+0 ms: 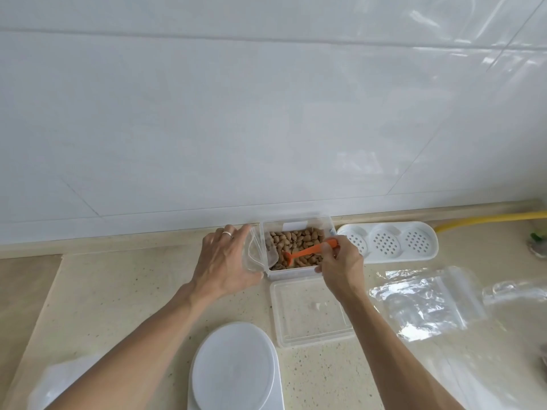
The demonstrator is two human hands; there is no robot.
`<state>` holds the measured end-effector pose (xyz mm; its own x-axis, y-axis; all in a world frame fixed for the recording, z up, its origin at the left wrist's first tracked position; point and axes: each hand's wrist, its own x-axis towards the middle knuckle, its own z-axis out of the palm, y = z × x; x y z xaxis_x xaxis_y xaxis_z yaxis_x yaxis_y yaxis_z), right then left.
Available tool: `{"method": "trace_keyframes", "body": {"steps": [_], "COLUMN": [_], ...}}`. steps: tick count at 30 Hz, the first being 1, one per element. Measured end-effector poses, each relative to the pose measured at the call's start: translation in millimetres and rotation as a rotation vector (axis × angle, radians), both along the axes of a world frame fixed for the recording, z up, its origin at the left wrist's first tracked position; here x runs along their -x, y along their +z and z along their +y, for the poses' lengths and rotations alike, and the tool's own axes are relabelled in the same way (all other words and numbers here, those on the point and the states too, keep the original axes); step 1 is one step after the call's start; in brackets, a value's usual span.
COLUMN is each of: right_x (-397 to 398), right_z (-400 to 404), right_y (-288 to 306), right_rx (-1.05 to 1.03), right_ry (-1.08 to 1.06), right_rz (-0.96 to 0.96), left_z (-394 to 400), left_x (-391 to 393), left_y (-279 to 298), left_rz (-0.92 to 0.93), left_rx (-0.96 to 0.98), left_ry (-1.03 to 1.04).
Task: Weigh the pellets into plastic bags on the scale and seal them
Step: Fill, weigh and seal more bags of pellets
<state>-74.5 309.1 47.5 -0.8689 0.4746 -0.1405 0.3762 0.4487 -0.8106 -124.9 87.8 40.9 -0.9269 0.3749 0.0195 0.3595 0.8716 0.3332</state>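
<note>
Gripping an orange scoop, the right hand dipped it into the pellets in the clear tub by the wall, while the left hand held what looked like an open plastic bag against the tub's side; the scale sat nearer, bare.

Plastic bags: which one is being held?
The clear bag gripped by the left hand beside the pellet container; the other bags lie flat at right.

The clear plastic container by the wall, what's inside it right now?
The container holds brown pellets and the orange scoop held by the right hand. That hand and the left-held bag hide its edges.
</note>
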Motion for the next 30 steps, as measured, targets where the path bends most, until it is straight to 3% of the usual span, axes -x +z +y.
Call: {"method": "trace_keyframes", "body": {"steps": [5, 12, 23, 27, 30], "right_x": [1, -7, -8, -7, -5], "right_z": [6, 30, 34, 17, 10], "right_y": [-10, 7, 49, 52, 52], "right_rx": [0.304, 0.404, 0.422, 0.385, 0.549], "right_ry": [-0.264, -0.434, -0.296, -0.15, -0.146], "right_rz": [-0.032, 0.041, 0.164, 0.13, 0.12], "left_z": [4, 19, 45, 51, 56], "left_x": [8, 23, 29, 25, 23], "left_y": [-3, 5, 21, 30, 37], "left_rz": [0.037, 0.064, 0.003, -0.033, -0.082], "left_rx": [0.051, 0.132, 0.221, 0.128, -0.008], "left_ry": [-0.008, -0.035, -0.133, -0.194, -0.216]}}
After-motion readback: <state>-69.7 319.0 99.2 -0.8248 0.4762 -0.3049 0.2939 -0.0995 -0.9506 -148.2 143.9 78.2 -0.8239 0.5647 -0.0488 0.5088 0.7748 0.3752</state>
